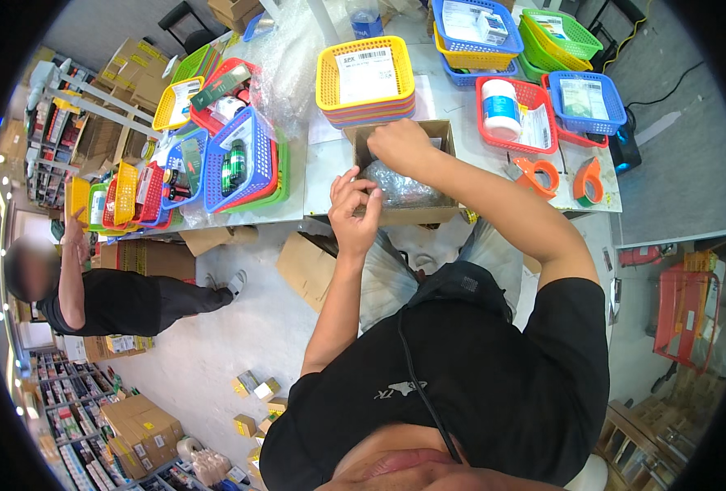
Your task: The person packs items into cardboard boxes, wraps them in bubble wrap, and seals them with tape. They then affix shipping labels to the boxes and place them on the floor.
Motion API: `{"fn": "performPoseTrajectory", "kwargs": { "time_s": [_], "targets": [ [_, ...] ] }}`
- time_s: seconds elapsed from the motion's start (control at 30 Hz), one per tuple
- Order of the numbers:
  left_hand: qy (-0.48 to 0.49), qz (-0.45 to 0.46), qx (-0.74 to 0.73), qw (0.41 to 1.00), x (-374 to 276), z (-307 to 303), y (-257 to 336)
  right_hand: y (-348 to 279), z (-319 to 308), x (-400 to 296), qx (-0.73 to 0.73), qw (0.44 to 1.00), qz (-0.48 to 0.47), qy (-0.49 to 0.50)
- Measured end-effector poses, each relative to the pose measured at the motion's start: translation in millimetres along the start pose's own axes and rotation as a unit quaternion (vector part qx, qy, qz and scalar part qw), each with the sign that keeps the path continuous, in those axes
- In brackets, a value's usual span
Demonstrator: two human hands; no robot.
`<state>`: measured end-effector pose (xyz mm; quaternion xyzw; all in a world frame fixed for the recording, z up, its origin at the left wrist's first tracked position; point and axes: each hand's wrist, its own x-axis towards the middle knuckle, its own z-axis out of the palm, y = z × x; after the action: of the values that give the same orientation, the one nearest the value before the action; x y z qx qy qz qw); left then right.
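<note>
A cardboard box (407,216) stands at the table's front edge before me, its top open. Inside lies a bundle in clear bubble wrap (399,184). My left hand (355,215) is at the box's left front corner, fingers spread and bent, holding nothing that I can see. Over the back of the box is my right hand (402,146), its fingers curled downward; what they may hold is hidden. A stack of plastic baskets (366,113), a yellow one on top with a printed label sheet (368,73), stands just behind the box.
Baskets with bottles, such as a blue basket (240,184), crowd the left; a red basket (516,138) holds a white jar (500,110) at right. Two tape dispensers (537,178) lie near the right edge. Loose bubble wrap (289,67) is behind. A person (117,301) stands at left.
</note>
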<state>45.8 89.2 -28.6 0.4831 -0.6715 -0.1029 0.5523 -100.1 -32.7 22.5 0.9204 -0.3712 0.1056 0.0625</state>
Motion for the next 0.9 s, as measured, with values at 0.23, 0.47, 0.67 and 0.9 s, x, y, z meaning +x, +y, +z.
{"fn": "performPoseTrajectory", "kwargs": {
  "time_s": [0.23, 0.47, 0.67, 0.9],
  "targets": [
    [0.008, -0.025, -0.048, 0.998, 4.4, 3.7, -3.0, 14.7, 10.3, -1.2, 0.018, 0.998, 0.035, -0.049],
    [0.006, -0.032, -0.061, 0.998, 1.9, 2.1, 3.5, 8.4, 14.8, -10.1, 0.054, 0.98, 0.068, -0.177],
    [-0.005, -0.024, -0.072, 0.997, 0.8, -4.5, 0.9, 35.3, 10.6, -14.2, 0.204, 0.95, 0.086, -0.219],
    [-0.025, -0.132, -0.244, 0.96, -10.7, -15.7, -12.8, 30.9, -63.9, -100.7, 0.287, 0.933, 0.186, 0.113]
  ]
}}
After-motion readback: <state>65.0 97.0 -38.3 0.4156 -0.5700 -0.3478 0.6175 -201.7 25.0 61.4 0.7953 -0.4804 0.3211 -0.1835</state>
